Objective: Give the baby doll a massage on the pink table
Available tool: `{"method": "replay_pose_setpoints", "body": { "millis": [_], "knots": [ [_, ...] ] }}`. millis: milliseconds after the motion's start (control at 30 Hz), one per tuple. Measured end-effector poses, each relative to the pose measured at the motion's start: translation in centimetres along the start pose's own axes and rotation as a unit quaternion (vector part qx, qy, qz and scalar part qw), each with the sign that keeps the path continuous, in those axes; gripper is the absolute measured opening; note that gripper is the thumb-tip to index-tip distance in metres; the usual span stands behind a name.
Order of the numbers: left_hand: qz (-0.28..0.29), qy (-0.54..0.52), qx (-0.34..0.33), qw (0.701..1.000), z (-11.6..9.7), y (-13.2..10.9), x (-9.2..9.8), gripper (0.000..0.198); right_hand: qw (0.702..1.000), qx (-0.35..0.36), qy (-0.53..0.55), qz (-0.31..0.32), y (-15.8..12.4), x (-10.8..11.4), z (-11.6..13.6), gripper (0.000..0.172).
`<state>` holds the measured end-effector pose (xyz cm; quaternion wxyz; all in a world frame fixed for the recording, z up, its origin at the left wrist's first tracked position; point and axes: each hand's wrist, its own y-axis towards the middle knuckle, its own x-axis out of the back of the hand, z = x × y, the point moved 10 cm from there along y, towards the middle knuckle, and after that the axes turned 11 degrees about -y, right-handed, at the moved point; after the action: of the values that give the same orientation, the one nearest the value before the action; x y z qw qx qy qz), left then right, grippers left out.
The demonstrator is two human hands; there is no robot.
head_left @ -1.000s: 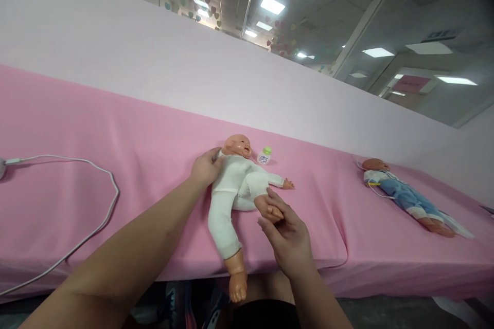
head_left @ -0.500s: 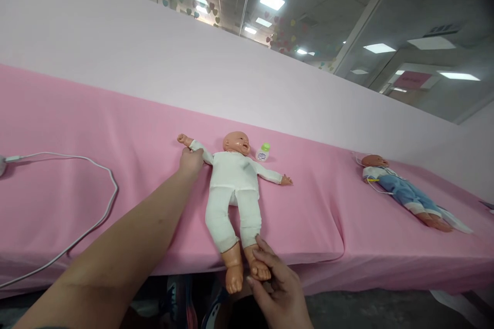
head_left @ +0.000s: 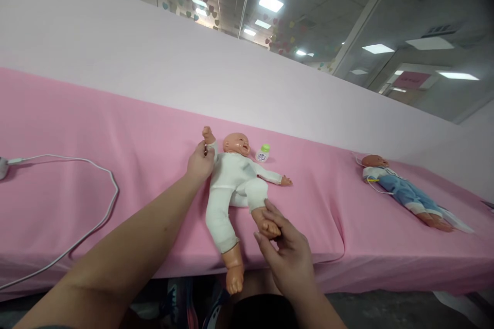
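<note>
A baby doll point(head_left: 233, 172) in a white top and trousers lies on its back on the pink cloth point(head_left: 146, 133). My left hand point(head_left: 201, 161) is closed around its sleeved arm at the picture's left, just below the doll's raised fist. Between the thumb and fingers of my right hand point(head_left: 287, 247) is the doll's bare foot and ankle, with that leg bent and lifted. The other leg lies stretched out, its foot over the table's front edge. Beside the doll's head stands a small clear bottle point(head_left: 263, 153) with a green cap.
A second doll point(head_left: 401, 190) in blue and white clothes lies at the right, with thin white tubing near it. A white cable point(head_left: 111, 180) curves across the cloth at the left. Behind the table rises a white wall point(head_left: 173, 67) with glass above it.
My left hand has moved the doll's arm up and inward toward its head. My right hand has raised the foot and bent the knee toward the doll's body.
</note>
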<state>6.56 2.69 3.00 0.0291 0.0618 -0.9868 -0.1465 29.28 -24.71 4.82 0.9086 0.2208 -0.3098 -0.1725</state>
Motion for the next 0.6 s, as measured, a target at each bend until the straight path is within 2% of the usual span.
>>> {"method": "replay_pose_setpoints", "body": {
  "millis": [67, 200, 300, 467, 600],
  "knots": [
    [0.063, 0.075, -0.074, 0.992, -1.8, -0.7, -1.8, 0.039, 1.0, -0.015, 0.007, -0.004, 1.4, -0.3, -0.3, 0.04],
    [0.182, 0.173, -0.199, 0.947, -3.7, -2.7, -5.7, 0.043, 0.999, -0.032, 0.018, -0.01, 3.9, -1.0, -0.8, 0.039],
    [0.218, 0.236, -0.22, 0.921, -3.3, -3.5, -7.2, 0.046, 0.998, -0.046, 0.032, -0.011, 5.6, -1.4, -1.4, 0.041],
    [0.248, 0.296, -0.231, 0.893, -2.8, -4.1, -7.9, 0.051, 0.998, -0.059, 0.03, -0.005, 8.1, -2.7, -2.3, 0.043],
    [0.295, 0.321, -0.249, 0.865, -2.8, -4.9, -8.7, 0.056, 0.997, -0.055, 0.056, 0.004, 8.8, -4.2, -2.6, 0.044]
  ]
}}
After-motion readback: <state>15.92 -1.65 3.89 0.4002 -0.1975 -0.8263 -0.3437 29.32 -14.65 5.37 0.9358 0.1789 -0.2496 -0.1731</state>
